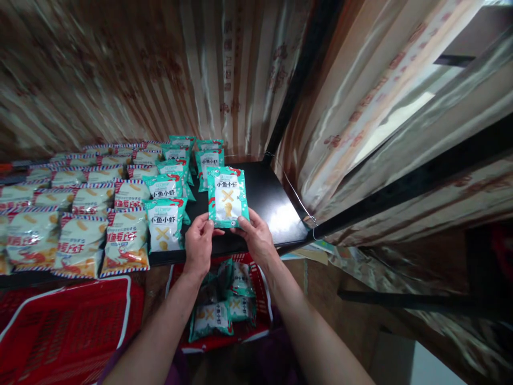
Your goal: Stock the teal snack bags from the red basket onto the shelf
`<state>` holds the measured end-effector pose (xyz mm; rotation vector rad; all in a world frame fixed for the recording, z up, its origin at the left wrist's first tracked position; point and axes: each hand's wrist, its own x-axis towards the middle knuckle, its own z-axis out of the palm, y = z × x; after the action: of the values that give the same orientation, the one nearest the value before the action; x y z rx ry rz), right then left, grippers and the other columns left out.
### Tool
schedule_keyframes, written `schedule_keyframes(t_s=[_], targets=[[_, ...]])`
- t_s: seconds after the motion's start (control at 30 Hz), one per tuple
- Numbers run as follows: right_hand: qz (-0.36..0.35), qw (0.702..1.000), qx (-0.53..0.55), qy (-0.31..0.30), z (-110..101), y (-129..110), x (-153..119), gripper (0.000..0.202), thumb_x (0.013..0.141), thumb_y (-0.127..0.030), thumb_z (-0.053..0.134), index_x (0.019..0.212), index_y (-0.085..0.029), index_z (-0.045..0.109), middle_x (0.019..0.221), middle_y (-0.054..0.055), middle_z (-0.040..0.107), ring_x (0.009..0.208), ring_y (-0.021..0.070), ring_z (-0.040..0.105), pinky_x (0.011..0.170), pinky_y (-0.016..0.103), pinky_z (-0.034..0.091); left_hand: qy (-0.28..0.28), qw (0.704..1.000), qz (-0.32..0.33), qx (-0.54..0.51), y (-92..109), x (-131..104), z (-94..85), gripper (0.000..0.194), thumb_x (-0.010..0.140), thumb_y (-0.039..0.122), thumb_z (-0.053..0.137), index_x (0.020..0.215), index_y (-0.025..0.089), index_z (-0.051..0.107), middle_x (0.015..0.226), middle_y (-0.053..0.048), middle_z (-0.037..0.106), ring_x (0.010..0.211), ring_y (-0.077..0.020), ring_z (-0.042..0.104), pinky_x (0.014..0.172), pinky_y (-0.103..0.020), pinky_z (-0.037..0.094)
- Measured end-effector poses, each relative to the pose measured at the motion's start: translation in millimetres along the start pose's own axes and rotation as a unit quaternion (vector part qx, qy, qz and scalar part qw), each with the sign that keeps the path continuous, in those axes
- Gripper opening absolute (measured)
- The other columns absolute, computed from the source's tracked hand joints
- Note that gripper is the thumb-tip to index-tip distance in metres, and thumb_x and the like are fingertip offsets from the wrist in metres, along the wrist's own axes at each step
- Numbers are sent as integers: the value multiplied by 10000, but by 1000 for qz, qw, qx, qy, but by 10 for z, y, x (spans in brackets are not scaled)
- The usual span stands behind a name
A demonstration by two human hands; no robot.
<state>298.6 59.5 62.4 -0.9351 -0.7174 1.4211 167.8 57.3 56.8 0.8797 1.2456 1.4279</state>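
At the black shelf's [276,192] front edge, some fingers of the left hand [199,243] and right hand [257,238] disappear behind the teal packet [228,198], whose finest print I can't read. Along the shelf, the rear striped-edge bags [110,172] are half covered by nearer ones, the leftmost sliced by the view's edge. Below the shelf, the left red basket [100,310] runs out of sight, and forearms [164,321] and heaped packets [210,318] hide much of the other basket [262,305].
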Motion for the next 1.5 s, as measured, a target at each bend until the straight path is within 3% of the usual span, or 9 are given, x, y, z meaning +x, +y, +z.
schedule_keyframes(t_s=[0.27, 0.47, 0.57, 0.83, 1.17, 1.27, 1.37, 1.5], targets=[[6, 1000, -3, 8, -16, -24, 11, 416, 680, -363, 765, 1067, -240, 675, 1035, 12, 697, 777, 130, 629, 597, 208, 564, -1, 1000, -6, 22, 42, 5, 14, 328, 793, 325, 604, 1072, 153, 599, 802, 1, 672, 558, -91, 617, 578, -226, 505], [0, 1000, 11, 7, -57, -27, 19, 409, 706, -336, 754, 1091, -233, 667, 1084, 21, 687, 769, 118, 631, 550, 167, 543, -6, 993, 63, 101, 117, -21, 41, 404, 832, 295, 563, 1203, 149, 500, 940, -46, 677, 597, -103, 637, 642, -261, 528], [4, 1000, 27, 13, -57, -19, 33, 402, 703, -328, 762, 1085, -238, 670, 1071, 19, 695, 805, 134, 647, 582, 190, 562, -7, 990, 86, 115, 79, -38, 56, 419, 841, 314, 555, 1221, 153, 482, 1074, -93, 647, 630, -111, 641, 648, -283, 543], [-7, 998, 50, 21, -13, -4, 79, 410, 682, -338, 782, 1065, -236, 676, 1089, 30, 692, 910, 191, 654, 684, 279, 592, -11, 979, 102, 174, -8, -91, 89, 432, 863, 317, 516, 1256, 145, 468, 969, -91, 646, 748, -157, 671, 677, -295, 562], [-15, 997, 67, 30, 2, 9, 131, 390, 662, -317, 791, 1030, -238, 688, 1068, 22, 693, 920, 201, 652, 749, 323, 591, -3, 977, 115, 178, -21, -78, 112, 383, 874, 296, 503, 1231, 157, 482, 976, -86, 657, 682, -139, 669, 691, -313, 581], [-20, 998, 55, 35, -8, 16, 142, 363, 659, -325, 785, 998, -227, 697, 1031, 21, 703, 897, 194, 655, 752, 324, 590, 14, 977, 132, 168, -36, -54, 122, 351, 868, 309, 514, 1181, 151, 508, 1092, -126, 631, 821, -169, 671, 680, -300, 585], [-37, 998, 43, 37, 2, 12, 124, 334, 669, -325, 774, 979, -224, 706, 1005, 15, 709, 903, 188, 652, 763, 314, 585, 30, 962, 191, 194, -3, -78, 147, 337, 862, 290, 523, 1169, 152, 528, 1211, -154, 579, 1055, -221, 608, 712, -291, 581], [-56, 997, 16, 45, 24, -2, 70, 364, 701, -347, 745, 1045, -241, 692, 1035, 12, 711, 948, 210, 656, 835, 371, 570, 13, 944, 241, 227, 103, -177, 196, 322, 880, 274, 496, 1180, 179, 562, 1355, -157, 489, 1203, -246, 519, 773, -303, 571]])
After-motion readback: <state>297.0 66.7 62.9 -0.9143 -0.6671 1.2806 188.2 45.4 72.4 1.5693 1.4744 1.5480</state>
